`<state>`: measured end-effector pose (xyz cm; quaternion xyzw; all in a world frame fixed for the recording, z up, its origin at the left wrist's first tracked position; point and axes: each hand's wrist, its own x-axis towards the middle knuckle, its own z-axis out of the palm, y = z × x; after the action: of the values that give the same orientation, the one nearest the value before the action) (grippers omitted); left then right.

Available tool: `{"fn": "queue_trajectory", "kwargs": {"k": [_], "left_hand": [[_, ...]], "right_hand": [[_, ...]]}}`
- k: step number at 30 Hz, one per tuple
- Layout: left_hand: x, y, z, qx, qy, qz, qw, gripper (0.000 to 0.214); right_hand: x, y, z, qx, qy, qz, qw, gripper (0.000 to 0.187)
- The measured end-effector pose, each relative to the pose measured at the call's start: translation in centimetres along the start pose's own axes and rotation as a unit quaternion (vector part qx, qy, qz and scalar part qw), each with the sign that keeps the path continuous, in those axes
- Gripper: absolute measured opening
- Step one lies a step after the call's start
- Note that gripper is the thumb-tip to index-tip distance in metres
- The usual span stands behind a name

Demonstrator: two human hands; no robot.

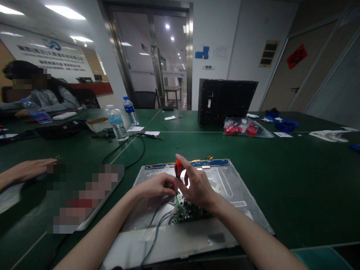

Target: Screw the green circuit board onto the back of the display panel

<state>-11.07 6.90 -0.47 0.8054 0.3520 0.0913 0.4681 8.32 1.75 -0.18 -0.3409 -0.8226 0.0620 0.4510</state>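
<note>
A flat metal panel [225, 183] lies on the green table [295, 176] in front of me, back side up. A small green circuit board [184, 212] sits near its middle, with grey cables running off it toward me. My right hand [198, 185] is closed round a screwdriver with an orange handle [178, 167], held upright with its tip down at the board. My left hand [157, 185] pinches low on the screwdriver shaft, right above the board. A blue strip board [213, 163] runs along the panel's far edge.
Another person's hand [30, 169] rests on the table at the left. Two water bottles [117, 122], black cables, a black case [225, 101], a bag of red parts [244, 128] and blue bins [287, 124] stand farther back. A person sits at the far left.
</note>
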Motion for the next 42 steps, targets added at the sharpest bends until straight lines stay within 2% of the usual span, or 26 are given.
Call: {"fn": "queue_trajectory", "kwargs": {"k": [6, 13, 20, 24, 29, 36, 42], "left_hand": [[-0.04, 0.07, 0.08, 0.01, 0.013, -0.004, 1.0, 0.013], [0.13, -0.49, -0.01, -0.001, -0.013, 0.011, 1.0, 0.017], [0.01, 0.07, -0.01, 0.005, 0.003, 0.014, 1.0, 0.011], [0.0, 0.13, 0.0, 0.008, 0.008, 0.009, 1.0, 0.012], [0.13, -0.32, 0.0, -0.007, -0.012, -0.001, 1.0, 0.016], [0.04, -0.1, -0.07, 0.0, -0.003, 0.012, 1.0, 0.01], [0.06, -0.05, -0.02, 0.006, 0.0, 0.006, 1.0, 0.012]], "right_hand": [[0.02, 0.09, 0.11, -0.014, 0.021, -0.015, 1.0, 0.066], [-0.12, 0.03, -0.12, 0.002, -0.016, -0.008, 1.0, 0.074], [0.05, 0.23, 0.24, -0.015, 0.02, -0.006, 1.0, 0.065], [0.07, -0.01, -0.02, -0.021, 0.006, 0.004, 1.0, 0.068], [0.01, -0.24, -0.32, -0.001, -0.013, 0.007, 1.0, 0.073], [0.06, 0.08, 0.09, -0.018, -0.003, 0.01, 1.0, 0.064], [-0.04, 0.06, 0.04, -0.013, 0.003, -0.004, 1.0, 0.068]]}}
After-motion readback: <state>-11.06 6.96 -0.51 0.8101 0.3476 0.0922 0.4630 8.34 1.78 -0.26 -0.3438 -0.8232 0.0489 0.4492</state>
